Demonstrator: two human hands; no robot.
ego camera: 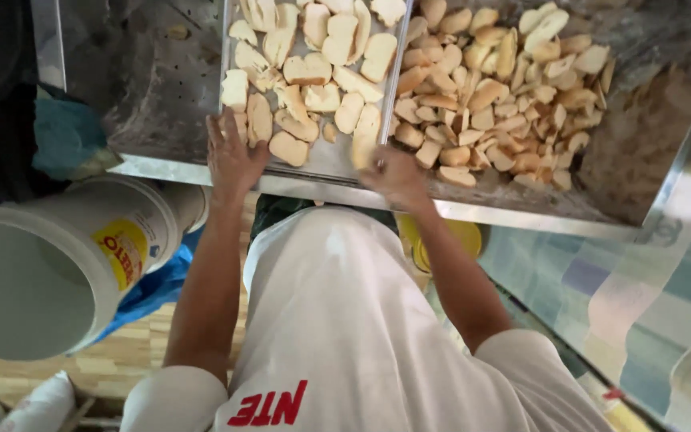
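while the left hand [232, 156] lies flat and open on pale bread slices [305, 72], the right hand [393, 174] beside it pinches one slice [366, 136].

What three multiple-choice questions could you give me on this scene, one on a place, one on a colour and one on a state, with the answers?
1. Where does the left hand rest?
A. on the near end of the metal tray of pale bread pieces
B. inside the bucket
C. on the floor

2. What colour is the plastic bucket at the left?
A. red
B. white with a yellow label
C. black

3. How does the browner toasted bread lie, right of the tray?
A. stacked in neat rows
B. sealed in bags
C. in a loose heap

Answers: 1 A, its fingers spread over the tray's near pieces. 2 B, white wall, yellow patch. 3 C, pieces lie jumbled in the metal bin.
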